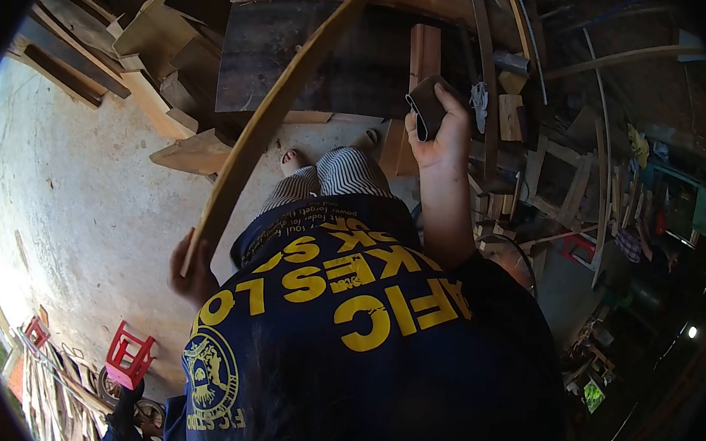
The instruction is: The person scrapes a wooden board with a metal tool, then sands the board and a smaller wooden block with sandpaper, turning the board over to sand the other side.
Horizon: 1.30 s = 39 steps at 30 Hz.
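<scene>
A long, gently curved wooden strip (272,108) slants from my lap side up over the dark workbench (249,63). My left hand (191,272) is closed round its lower end, beside my hip. Its far tip rises above the bench, apart from my other hand. In my right hand (446,137) is a folded piece of sandpaper (428,110), dark brown outside with a pale edge, pinched between thumb and fingers. That hand is raised near the bench's front edge, close to a reddish wooden block (425,54).
Wooden boards and offcuts (160,93) are piled at left. Wooden frames (559,179) and more pieces stand at right. A red plastic stool (129,355) is on the concrete floor (104,226) behind my left side. Another person (645,243) is at far right.
</scene>
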### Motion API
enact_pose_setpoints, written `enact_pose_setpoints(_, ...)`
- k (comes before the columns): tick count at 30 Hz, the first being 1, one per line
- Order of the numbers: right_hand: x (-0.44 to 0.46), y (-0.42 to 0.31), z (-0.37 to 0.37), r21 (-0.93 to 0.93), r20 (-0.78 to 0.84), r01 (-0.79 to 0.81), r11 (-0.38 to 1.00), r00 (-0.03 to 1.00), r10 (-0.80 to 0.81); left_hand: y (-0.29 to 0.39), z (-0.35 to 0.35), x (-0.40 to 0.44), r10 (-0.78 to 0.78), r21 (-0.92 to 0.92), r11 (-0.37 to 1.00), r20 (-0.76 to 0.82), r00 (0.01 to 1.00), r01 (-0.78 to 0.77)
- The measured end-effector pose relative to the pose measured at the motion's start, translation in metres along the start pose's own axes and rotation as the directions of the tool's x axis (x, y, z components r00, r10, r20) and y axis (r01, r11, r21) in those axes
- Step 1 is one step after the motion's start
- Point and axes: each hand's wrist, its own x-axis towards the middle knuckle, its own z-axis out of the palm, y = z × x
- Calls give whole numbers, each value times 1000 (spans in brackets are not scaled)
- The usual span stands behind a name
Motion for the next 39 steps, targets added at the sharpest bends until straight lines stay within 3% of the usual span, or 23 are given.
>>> enact_pose_setpoints(1,-1,1,-2,5,14,0,1000,1000,-1,8,3,4,-247,-219,949,-68,967,227)
enact_pose_setpoints(3,0,3,-8,13,45,-2,1000,999,1,5,5,12,-299,-274,922,-54,953,273)
enact_pose_setpoints(5,-2,4,-14,6,10,4,1000,1000,-4,-7,6,14,-435,-410,812,49,899,415)
enact_pose_setpoints(9,-9,0,-20,14,25,7,1000,1000,-8,-9,9,16,-600,-321,723,146,786,612)
enact_pose_setpoints(11,-10,-1,-25,3,30,18,1000,999,-18,-11,12,15,-592,-302,726,181,785,617)
enact_pose_setpoints(14,-12,-3,-27,-32,89,42,999,995,-39,-20,17,12,-687,-273,649,190,701,710)
enact_pose_setpoints(15,-13,-3,-26,-35,52,55,998,997,-54,-28,18,10,-685,-276,650,190,703,708)
enact_pose_setpoints(17,-15,-2,-25,-38,17,74,997,997,-73,-34,22,8,-717,-428,497,286,635,754)
enact_pose_setpoints(20,-15,2,-27,-120,-65,115,986,990,-124,-21,26,8,-776,-344,502,227,589,794)
enact_pose_setpoints(27,-9,12,-36,-168,-24,96,981,995,-102,-50,53,10,-663,-458,503,340,667,733)
enact_pose_setpoints(29,-8,14,-38,-169,-27,94,981,995,-100,-48,70,13,-562,-486,503,444,698,714)
enact_pose_setpoints(31,-9,14,-38,-197,-63,43,979,996,-57,-43,85,18,-557,-510,437,494,668,741)
enact_pose_setpoints(33,-10,15,-38,-210,-62,51,976,996,-65,-38,97,26,-446,-460,338,690,570,821)
enact_pose_setpoints(34,-10,16,-38,-225,-61,56,973,996,-71,-37,105,30,-442,-461,338,692,570,821)
enact_pose_setpoints(36,-8,16,-41,-235,-55,70,969,995,-85,-36,117,35,-476,-289,348,765,433,892)
enact_pose_setpoints(39,-7,16,-46,-277,-55,104,955,991,-124,-26,124,33,-465,-198,382,803,373,903)
